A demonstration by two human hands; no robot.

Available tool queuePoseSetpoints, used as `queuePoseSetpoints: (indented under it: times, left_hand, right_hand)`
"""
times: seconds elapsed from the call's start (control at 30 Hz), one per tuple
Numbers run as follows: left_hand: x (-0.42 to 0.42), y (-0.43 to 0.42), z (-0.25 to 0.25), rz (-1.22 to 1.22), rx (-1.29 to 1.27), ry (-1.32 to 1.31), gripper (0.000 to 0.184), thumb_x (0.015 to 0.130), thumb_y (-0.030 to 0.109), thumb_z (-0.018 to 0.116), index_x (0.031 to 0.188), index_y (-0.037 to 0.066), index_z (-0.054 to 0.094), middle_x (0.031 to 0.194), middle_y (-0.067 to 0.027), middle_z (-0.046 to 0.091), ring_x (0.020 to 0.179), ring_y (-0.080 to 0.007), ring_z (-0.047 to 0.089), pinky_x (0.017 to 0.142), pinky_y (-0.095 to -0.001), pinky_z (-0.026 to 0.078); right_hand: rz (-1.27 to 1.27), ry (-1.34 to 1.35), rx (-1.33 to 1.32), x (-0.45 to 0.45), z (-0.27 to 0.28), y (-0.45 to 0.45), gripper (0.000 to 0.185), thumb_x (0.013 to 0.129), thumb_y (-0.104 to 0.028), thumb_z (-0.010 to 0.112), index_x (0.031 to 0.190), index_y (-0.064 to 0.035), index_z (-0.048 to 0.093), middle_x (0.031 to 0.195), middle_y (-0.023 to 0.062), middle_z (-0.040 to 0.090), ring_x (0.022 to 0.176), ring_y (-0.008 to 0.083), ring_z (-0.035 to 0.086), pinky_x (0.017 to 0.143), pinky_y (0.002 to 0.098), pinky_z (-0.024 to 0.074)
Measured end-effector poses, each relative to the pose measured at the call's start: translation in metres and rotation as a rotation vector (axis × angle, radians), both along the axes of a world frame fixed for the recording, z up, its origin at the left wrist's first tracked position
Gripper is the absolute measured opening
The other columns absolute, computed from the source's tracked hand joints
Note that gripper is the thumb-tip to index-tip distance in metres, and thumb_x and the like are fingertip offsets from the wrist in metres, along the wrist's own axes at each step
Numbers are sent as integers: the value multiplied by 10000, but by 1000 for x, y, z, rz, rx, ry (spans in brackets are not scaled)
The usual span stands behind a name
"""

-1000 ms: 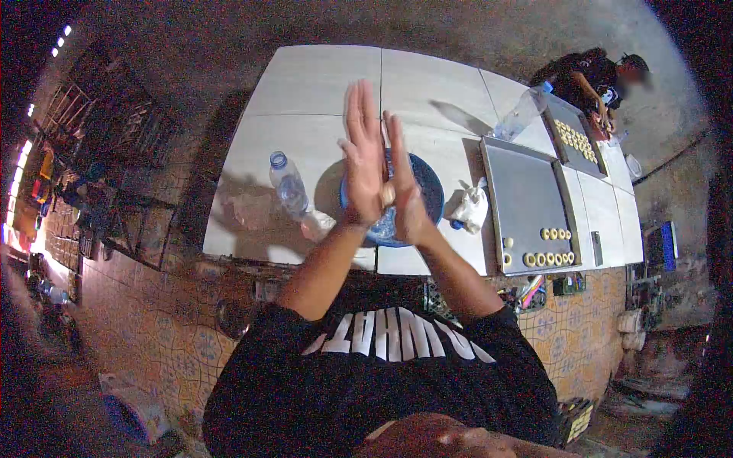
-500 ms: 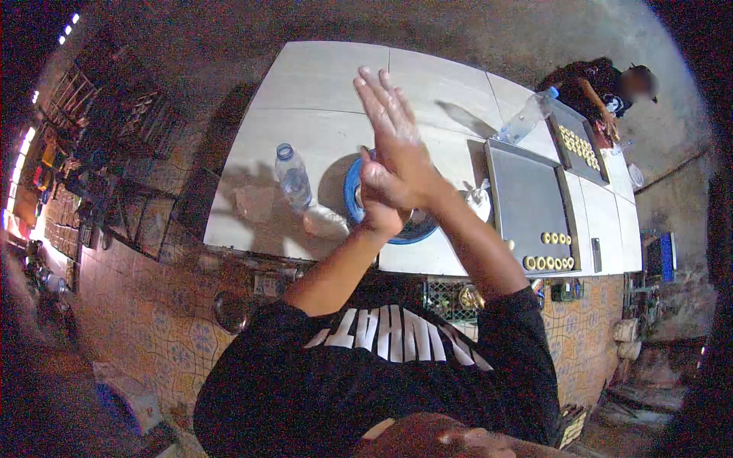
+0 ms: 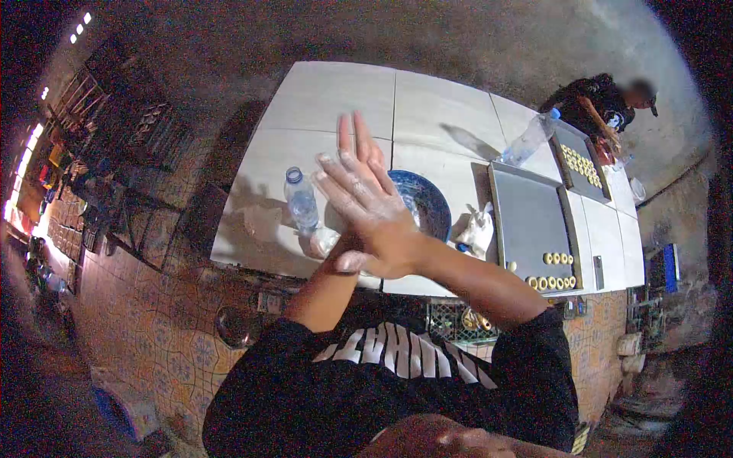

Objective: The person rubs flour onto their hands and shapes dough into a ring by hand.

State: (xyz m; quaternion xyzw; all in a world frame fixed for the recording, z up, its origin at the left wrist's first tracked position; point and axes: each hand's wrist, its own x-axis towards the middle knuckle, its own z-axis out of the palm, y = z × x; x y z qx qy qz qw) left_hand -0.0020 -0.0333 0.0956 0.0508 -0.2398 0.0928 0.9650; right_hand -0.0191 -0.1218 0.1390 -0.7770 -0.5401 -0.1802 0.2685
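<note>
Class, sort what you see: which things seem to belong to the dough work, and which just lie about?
Likely in the work:
- left hand, right hand
- pale rings, near tray
- blue bowl

Likely lying about:
- small bottle
- blue-capped bottle
- dark slab

- Pale, ring-shaped dough pieces point(image 3: 552, 283) are laid flat in two short rows at the near end of a rectangular grey metal tray point(image 3: 534, 217).
- A round blue bowl point(image 3: 440, 202) is set upright, partly hidden.
</note>
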Motion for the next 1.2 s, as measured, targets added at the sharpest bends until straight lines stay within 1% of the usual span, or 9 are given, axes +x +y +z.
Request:
queuePoseSetpoints:
  times: [0.03, 0.13, 0.43, 0.57, 0.73, 0.77, 0.87, 1.1, 1.2]
  left_hand:
    - [-10, -9, 6, -155, -236, -39, 870, 996, 742, 259, 1676, 213, 137, 1746, -78, 107, 1607, -278, 45, 1287, -432, -16]
    - [-17, -15, -22, 140, 375, 103, 927, 996, 763, 242, 1677, 147, 109, 1745, -88, 87, 1600, -287, 96, 1286, -435, 56]
    - [-7, -13, -12, 415, 608, 58, 921, 981, 790, 228, 1680, 203, 105, 1747, -70, 103, 1598, -291, 120, 1282, -475, 88]
    - [22, 16, -6, 7, 3, -349, 918, 978, 799, 221, 1679, 217, 110, 1749, -34, 102, 1597, -288, 123, 1281, -496, 86]
    - [-3, -12, -10, 328, 519, 56, 907, 979, 798, 239, 1676, 227, 132, 1748, -13, 112, 1595, -282, 132, 1281, -506, 93]
    - [-8, -4, 3, -77, 50, 22, 876, 996, 773, 263, 1667, 217, 179, 1745, -37, 119, 1598, -283, 119, 1284, -508, 86]
    - [13, 11, 0, 236, 349, 141, 934, 964, 789, 318, 1667, 190, 176, 1731, -88, 174, 1595, -325, 127, 1260, -598, 109]
    - [-10, 5, 3, -285, 68, 216, 858, 1005, 732, 319, 1655, 180, 229, 1714, -106, 229, 1585, -305, 156, 1277, -527, 95]
    - [10, 13, -23, 54, 375, 178, 922, 985, 768, 302, 1671, 172, 141, 1728, -82, 181, 1588, -269, 157, 1280, -527, 110]
  right_hand:
    - [-21, -56, -50, -6, 6, 4, 1037, 898, -733, 532, 1626, -52, 250, 1689, 249, 193, 1567, 487, 100, 1265, 573, 117]
    - [-98, 87, 146, 44, 18, -6, 1021, 907, -722, 529, 1633, -66, 236, 1696, 241, 184, 1572, 469, 108, 1264, 572, 111]
    - [44, 161, 117, 43, 11, -1, 1116, 872, -797, 538, 1646, -66, 202, 1708, 236, 136, 1575, 470, 76, 1247, 620, 101]
    - [134, 132, 150, 30, -13, -8, 1129, 853, -789, 565, 1643, -64, 211, 1700, 233, 173, 1561, 473, 157, 1251, 612, 115]
    - [7, -23, 95, 57, 21, -2, 1102, 868, -784, 540, 1633, -51, 234, 1680, 246, 222, 1548, 483, 187, 1254, 606, 111]
    - [-16, -48, 54, 61, 20, -10, 1098, 871, -782, 538, 1632, -49, 237, 1680, 247, 221, 1550, 483, 180, 1253, 605, 114]
    - [43, -88, -129, 37, 6, -9, 1181, 829, -918, 376, 1639, -71, 229, 1696, 223, 193, 1566, 463, 134, 1251, 628, 52]
    - [82, -86, -188, 64, 10, -11, 1115, 857, -884, 387, 1638, -99, 260, 1693, 181, 241, 1557, 445, 194, 1253, 608, 139]
    - [174, -42, -256, 18, -13, -21, 1040, 884, -810, 479, 1619, -94, 308, 1662, 190, 318, 1536, 448, 261, 1240, 607, 198]
